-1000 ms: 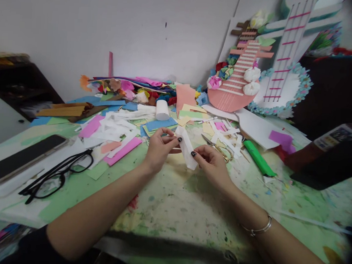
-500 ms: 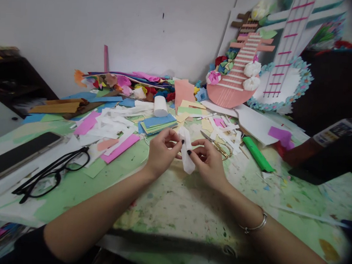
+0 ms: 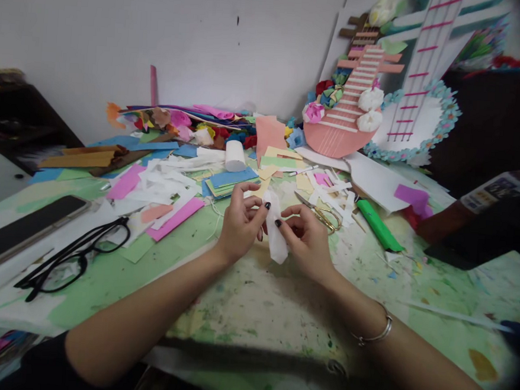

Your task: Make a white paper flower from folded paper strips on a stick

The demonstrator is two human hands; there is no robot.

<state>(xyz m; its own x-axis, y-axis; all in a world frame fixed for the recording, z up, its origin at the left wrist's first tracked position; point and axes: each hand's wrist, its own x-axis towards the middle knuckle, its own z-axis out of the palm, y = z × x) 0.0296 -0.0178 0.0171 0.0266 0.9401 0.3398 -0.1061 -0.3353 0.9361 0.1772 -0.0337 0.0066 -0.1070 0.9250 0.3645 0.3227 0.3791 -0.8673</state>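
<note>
A: Where do the arms go?
B: The left arm (image 3: 155, 299) and right arm (image 3: 380, 325) both reach forward and lean in.
A: And the hands?
B: The left hand (image 3: 239, 224) and right hand (image 3: 308, 239) are near each other, not touching. Both pinch. The fingers (image 3: 245, 188) are bent, and the thumbs (image 3: 257, 220) have dark nails (image 3: 267, 205).

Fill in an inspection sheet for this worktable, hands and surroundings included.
Surface: table green and pale, stained, speckled with scraps.
Job's things: white strip, thin and creased, between the hands.
Clutter: phone and black glasses at left; paper stack, gold-handled scissors and green packet beyond the hands.
Hands: left hand and right hand both grip the strip.
Cables: none certain; thin white cord near the left hand, type unclear.
Surroundings: pale wall; pink lute-shaped cutout standing at back right.
</note>
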